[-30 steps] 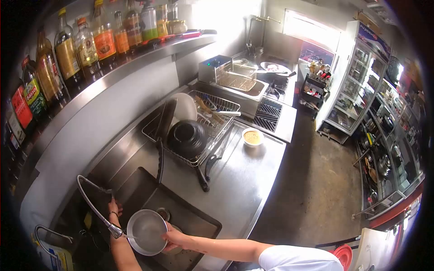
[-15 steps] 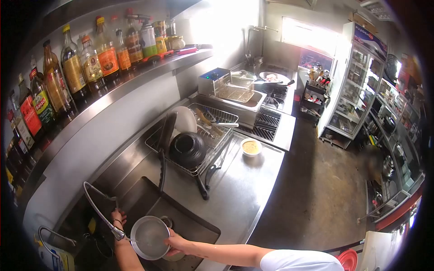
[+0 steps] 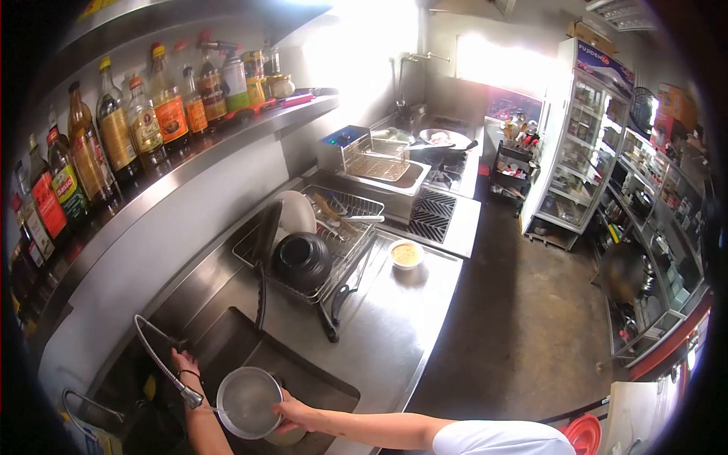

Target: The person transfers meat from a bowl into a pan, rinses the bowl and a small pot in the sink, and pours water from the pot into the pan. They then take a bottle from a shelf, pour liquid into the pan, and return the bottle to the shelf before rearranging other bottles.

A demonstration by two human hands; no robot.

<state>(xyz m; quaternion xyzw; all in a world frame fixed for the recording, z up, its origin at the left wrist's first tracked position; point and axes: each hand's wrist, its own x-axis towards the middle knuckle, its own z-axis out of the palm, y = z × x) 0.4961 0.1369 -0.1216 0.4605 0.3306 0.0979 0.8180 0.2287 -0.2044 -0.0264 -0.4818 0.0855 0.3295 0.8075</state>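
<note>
Stainless-steel counter adjoins the sink, my reference point. My right hand is clenched on the rim of a round metal bowl, held over the sink, apparently to catch the stream from the spout. My left hand reaches toward the sink's wall side; whether its fingers grasp anything, I cannot tell. Beyond the sink, a wire rack bears a black vessel, seemingly inverted to drain; farther out stands a small white bowl, filled.
</note>
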